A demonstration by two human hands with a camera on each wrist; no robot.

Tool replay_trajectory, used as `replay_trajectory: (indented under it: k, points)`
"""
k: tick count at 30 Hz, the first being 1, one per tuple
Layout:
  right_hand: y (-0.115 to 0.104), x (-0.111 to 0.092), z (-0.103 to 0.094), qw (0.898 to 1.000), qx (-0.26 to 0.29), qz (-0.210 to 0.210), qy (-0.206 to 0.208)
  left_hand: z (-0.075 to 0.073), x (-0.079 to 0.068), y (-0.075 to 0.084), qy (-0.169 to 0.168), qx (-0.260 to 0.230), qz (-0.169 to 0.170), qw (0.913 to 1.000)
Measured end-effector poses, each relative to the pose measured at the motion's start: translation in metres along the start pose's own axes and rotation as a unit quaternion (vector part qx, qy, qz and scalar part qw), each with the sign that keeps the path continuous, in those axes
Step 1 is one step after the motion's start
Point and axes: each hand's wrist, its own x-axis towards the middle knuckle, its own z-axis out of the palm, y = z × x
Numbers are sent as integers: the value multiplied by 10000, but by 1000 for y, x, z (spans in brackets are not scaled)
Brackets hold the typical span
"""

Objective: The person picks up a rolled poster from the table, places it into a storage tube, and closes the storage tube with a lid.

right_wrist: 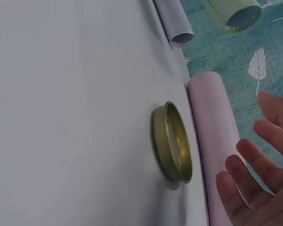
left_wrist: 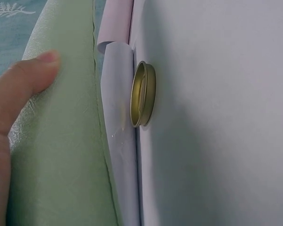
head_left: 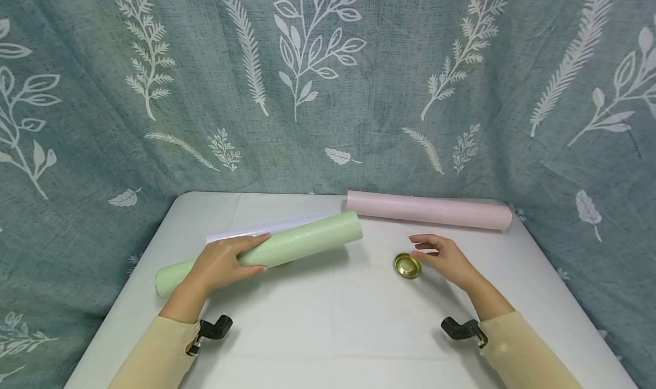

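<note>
My left hand (head_left: 225, 261) grips a light green tube (head_left: 302, 241) around its middle. The tube is held above the table at a slant, its right end higher, and a lengthwise edge shows along it in the left wrist view. A round gold-coloured metal lid (left_wrist: 146, 94) lies on the table below the tube, mostly hidden by it in the head view. My right hand (head_left: 448, 261) hovers beside another gold-coloured lid (head_left: 407, 265), fingers loosely bent and holding nothing. In the right wrist view that lid (right_wrist: 172, 143) rests on the table, apart from the fingers.
A pale lavender tube (head_left: 271, 228) lies behind the green one, partly covered by it. At the back right edge lies a pink tube (head_left: 430, 209). The white table (head_left: 359, 332) is bordered by a blue-green leaf-patterned cloth (head_left: 389, 93) at the back and sides.
</note>
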Motion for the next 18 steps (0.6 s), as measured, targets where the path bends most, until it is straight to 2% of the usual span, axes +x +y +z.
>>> replay_trajectory:
  k: [7, 12, 18]
  points:
    - [5, -3, 7, 9999, -1, 112, -123, 1, -1, 0, -86, 18, -44, 10000]
    - [10, -4, 11, 9994, -233, 238, -130, 1, -2, -1, -43, 18, -50, 10000]
    - [18, -3, 16, 9986, -494, 25, -174, 0, -3, 0, -74, 1, -97, 9999]
